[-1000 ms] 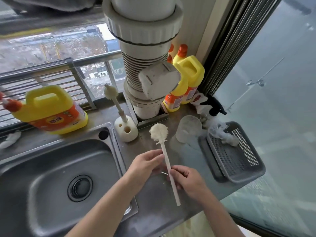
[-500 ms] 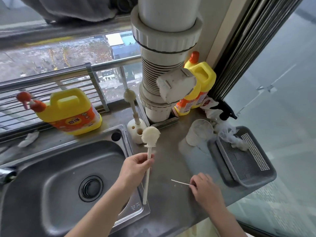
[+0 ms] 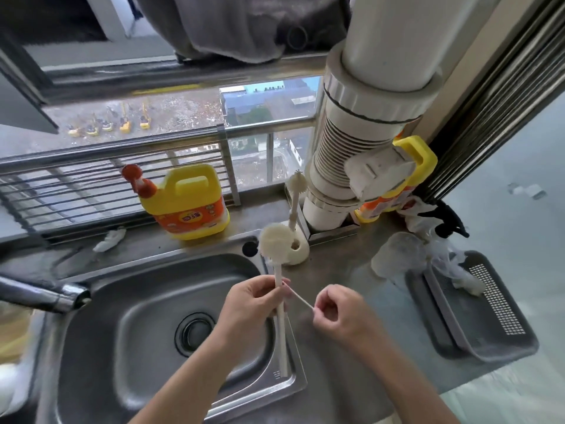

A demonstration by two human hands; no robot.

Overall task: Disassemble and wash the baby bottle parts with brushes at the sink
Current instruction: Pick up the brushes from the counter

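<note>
My left hand (image 3: 249,302) grips the white handle of a long bottle brush (image 3: 275,243), held upright with its round cream head over the right rim of the steel sink (image 3: 128,325). My right hand (image 3: 334,310) pinches a thin white straw brush (image 3: 301,298), whose far tip touches the fingers of my left hand. A clear bottle body (image 3: 397,254) lies on the counter to the right. A second small brush (image 3: 296,191) stands in a white holder (image 3: 298,250) behind the sink.
A yellow detergent jug (image 3: 186,203) stands behind the sink, another (image 3: 409,166) behind a large white drain pipe (image 3: 351,148). A grey drain basket (image 3: 477,307) with crumpled plastic sits at the right. The faucet spout (image 3: 42,296) juts in from the left.
My right hand has lifted the thin straw brush off the counter and brought it to my left hand. The camera tilted up and the long brush shifted slightly over the sink's rim.
</note>
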